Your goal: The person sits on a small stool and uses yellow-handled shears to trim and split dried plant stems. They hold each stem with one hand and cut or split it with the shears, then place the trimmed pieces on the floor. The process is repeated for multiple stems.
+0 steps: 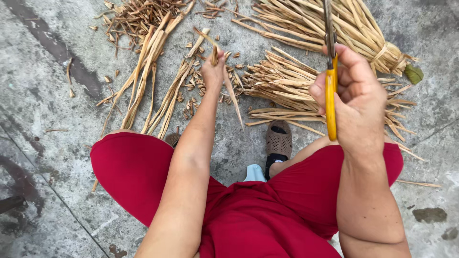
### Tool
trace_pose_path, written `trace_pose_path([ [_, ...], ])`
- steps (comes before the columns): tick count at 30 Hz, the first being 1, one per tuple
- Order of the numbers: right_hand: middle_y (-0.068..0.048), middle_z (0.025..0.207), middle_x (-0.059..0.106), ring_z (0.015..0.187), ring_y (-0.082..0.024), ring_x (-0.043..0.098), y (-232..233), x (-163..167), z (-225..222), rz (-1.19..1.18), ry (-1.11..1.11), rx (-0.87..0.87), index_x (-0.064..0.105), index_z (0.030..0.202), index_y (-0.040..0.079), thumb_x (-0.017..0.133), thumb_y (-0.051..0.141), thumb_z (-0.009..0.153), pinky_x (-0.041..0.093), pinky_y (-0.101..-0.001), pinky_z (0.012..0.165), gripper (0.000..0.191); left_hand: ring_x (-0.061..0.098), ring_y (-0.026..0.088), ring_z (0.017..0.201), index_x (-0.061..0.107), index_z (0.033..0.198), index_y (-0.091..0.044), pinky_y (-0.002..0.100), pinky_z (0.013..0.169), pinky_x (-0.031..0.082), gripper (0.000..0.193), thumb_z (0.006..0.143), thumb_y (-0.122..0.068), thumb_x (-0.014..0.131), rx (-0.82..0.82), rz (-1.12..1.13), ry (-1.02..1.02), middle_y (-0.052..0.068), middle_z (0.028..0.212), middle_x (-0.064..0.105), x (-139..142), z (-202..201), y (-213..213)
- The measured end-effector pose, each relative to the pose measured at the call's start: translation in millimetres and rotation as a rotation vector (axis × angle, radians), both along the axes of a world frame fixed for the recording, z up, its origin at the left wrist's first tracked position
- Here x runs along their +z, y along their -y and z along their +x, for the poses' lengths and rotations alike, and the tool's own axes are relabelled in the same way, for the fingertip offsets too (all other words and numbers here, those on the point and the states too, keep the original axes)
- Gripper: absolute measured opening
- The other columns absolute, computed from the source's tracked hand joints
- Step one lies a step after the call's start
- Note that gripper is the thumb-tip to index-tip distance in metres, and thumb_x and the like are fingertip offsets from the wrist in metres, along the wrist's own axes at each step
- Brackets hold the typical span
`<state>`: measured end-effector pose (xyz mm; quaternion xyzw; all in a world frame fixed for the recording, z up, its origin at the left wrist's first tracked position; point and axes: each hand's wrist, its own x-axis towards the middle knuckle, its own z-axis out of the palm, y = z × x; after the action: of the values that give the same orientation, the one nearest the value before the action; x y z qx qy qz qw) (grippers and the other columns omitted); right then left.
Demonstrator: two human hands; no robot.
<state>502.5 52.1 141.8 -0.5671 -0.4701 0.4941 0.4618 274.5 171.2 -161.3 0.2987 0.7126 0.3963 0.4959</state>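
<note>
Yellow-handled metal scissors (330, 91) fill my right hand (351, 98), clenched; at eleven o'clock my left hand (213, 71) pinches one dry tan reed strip (233, 98). Short cut scraps (191, 83) lie scattered; the tied bundle of dry reeds (330, 24) at one o'clock looks uncut.

We cannot see the scissors' (330, 71) blade tips, cut off at the far edge; our right hand (354, 100) hides their grip loops.

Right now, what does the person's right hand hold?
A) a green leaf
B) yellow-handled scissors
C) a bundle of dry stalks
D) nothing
B: the right hand grips yellow-handled scissors, blades pointing up, while the left hand holds a dry stalk.
</note>
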Motion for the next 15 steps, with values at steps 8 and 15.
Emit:
trace_pose_path([
  [8, -0.011, 0.110, 0.075, 0.081, -0.008, 0.068, -28, -34, -13, 0.107, -0.241, -0.055, 0.047, 0.143, 0.006, 0.078, 0.002, 0.098, 0.053, -0.0182, 0.064, 0.054, 0.069, 0.014, 0.108, 0.062, 0.117, -0.010, 0.025, 0.081, 0.054, 0.018, 0.099, -0.007, 0.068, -0.197, 0.689, 0.558, 0.005, 0.113, 0.074, 151, 35, 67],
  [15, -0.011, 0.112, 0.070, 0.103, -0.018, 0.073, -20, -39, -45, 0.264, -0.564, 0.054, 0.050, 0.141, 0.002, 0.082, -0.002, 0.096, 0.060, -0.0296, 0.095, 0.055, 0.065, 0.013, 0.110, 0.063, 0.113, -0.006, 0.030, 0.099, 0.054, 0.015, 0.102, -0.004, 0.073, -0.558, 0.705, 0.493, 0.009, 0.120, 0.069, 207, 16, 155],
])
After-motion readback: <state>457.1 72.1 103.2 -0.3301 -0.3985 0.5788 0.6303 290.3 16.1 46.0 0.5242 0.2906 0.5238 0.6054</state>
